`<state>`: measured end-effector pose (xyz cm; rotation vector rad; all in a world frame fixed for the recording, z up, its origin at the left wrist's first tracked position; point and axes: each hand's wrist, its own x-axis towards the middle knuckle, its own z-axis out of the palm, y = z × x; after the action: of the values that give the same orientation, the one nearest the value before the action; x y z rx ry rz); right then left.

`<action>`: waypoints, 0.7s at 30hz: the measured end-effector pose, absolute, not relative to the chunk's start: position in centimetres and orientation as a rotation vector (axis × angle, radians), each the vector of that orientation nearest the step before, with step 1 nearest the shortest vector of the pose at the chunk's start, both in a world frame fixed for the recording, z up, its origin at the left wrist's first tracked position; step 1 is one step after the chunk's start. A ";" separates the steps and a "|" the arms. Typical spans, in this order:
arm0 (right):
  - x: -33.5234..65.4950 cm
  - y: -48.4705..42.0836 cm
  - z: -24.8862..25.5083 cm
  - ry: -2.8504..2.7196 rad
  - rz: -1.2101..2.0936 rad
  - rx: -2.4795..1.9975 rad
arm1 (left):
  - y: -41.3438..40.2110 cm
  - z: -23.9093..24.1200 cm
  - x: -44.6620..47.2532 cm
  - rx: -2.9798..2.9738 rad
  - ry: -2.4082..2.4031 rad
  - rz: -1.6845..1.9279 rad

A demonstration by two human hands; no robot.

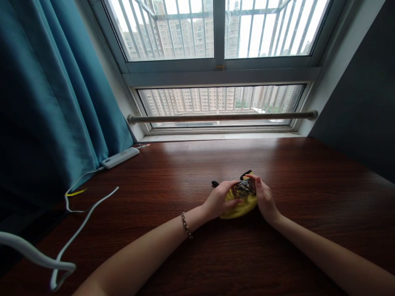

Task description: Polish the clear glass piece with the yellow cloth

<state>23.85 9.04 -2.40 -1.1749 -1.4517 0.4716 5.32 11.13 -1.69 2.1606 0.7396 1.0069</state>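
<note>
A small yellow pouch (239, 209) rests on the dark wooden table (308, 176). Both hands grip it. My left hand (219, 200) closes on its left side, thumb over the top. My right hand (264, 198) pinches its right edge. Between the hands the pouch mouth gapes, showing shiny metallic items (243, 189) that I cannot name. Black parts (246, 174) stick out at the far side of the pouch. A braided bracelet (186, 225) sits on my left wrist.
A white power strip (119, 158) lies at the table's back left, its white cable (80, 224) trailing toward the near left edge. A teal curtain (46, 102) hangs at left. A barred window with a metal rail (222, 117) runs behind the table.
</note>
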 end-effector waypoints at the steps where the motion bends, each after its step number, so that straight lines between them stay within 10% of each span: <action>1: 23.9 9.1 -2.6 -1.425 0.495 -1.169 | 11.1 -1.7 5.3 2.164 0.734 0.999; 21: 22.7 4.8 0.2 -2.190 0.156 -0.607 | 10.5 -1.8 5.1 2.058 1.002 1.238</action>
<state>22.73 4.76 0.21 -0.6074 -2.1900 0.1558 5.09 10.53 -1.79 2.0580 1.0017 1.2381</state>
